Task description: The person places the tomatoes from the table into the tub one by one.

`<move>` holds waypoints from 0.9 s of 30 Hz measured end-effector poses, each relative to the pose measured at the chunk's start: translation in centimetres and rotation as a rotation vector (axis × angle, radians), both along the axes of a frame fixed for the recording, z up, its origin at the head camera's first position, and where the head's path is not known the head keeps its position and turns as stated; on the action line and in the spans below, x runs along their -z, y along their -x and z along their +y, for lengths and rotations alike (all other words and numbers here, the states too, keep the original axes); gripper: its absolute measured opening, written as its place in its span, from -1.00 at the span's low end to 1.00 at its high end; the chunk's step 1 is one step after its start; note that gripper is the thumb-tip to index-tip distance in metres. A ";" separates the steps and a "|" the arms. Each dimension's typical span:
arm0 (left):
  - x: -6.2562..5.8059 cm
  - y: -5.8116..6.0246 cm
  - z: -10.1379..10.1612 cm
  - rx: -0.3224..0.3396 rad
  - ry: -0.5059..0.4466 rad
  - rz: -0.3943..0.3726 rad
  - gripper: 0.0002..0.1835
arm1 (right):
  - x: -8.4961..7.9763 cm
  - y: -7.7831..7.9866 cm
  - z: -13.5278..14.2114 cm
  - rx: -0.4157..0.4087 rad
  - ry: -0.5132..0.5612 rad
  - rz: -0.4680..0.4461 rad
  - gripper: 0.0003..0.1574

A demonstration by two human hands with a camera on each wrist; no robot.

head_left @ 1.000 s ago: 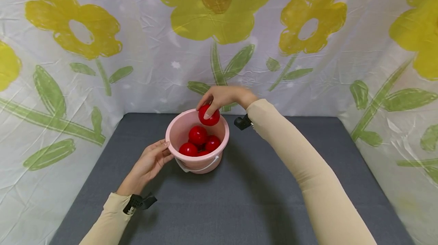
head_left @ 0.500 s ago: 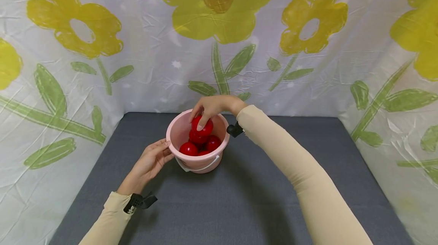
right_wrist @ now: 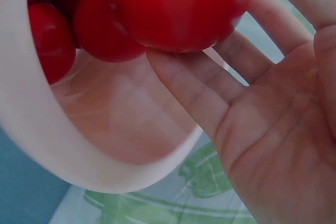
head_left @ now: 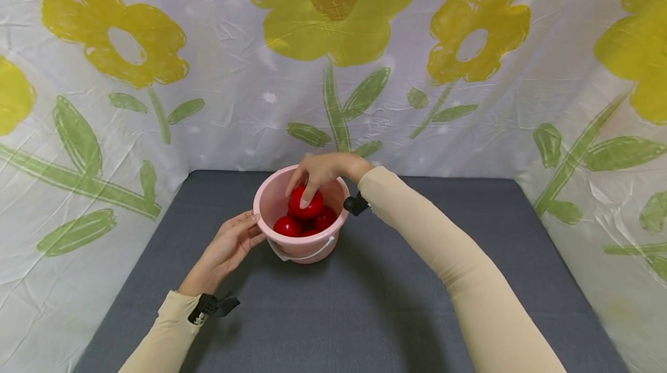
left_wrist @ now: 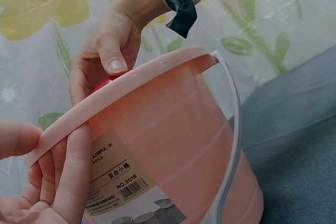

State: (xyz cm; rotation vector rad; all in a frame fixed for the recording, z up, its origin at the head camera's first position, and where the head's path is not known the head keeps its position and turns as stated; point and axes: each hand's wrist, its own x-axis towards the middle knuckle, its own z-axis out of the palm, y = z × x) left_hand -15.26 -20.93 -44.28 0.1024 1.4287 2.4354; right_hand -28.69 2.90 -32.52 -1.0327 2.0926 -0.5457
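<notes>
In the head view a pink bucket [head_left: 262, 205] stands on the table, its mouth facing up. My left hand [head_left: 229, 248] pinches its rim at the left, thumb above and fingers under the lip. My right hand [head_left: 315, 173] reaches down inside and grips a shiny red ball [head_left: 307, 204] with fingers and thumb. Below it lie several more red balls [head_left: 287, 226]. In the right wrist view the fingers curl round the held red ball [right_wrist: 181, 9], close over another red ball [right_wrist: 105, 27]. The left wrist view shows the bucket's printed label [left_wrist: 123, 177].
The bucket's white handle [head_left: 312, 254] hangs down at its front. A dark grey cloth covers the table [head_left: 323, 321]. Behind and at both sides hangs a white curtain [head_left: 234, 101] with yellow flowers.
My right hand has lowered the red ball from rim height down into the bucket, moving slightly left, onto the other balls. My left hand keeps its hold on the rim.
</notes>
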 end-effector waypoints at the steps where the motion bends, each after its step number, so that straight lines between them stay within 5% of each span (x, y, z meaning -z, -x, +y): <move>1: 0.0 0.0 0.0 0.000 0.001 0.001 -0.82 | 0.1 0.0 0.0 -0.003 0.002 -0.003 -0.37; 19: 0.1 0.1 0.1 -0.022 0.051 -0.021 -0.75 | 0.4 0.1 1.5 -0.016 0.120 -0.025 -0.34; 23: 0.0 0.0 0.0 -0.038 0.159 -0.020 -0.64 | 0.4 0.1 2.6 0.005 0.157 -0.017 -0.36; 27: -0.6 0.0 -0.1 -0.065 0.373 0.052 -0.48 | 0.2 -0.6 4.6 0.058 0.239 0.022 -0.39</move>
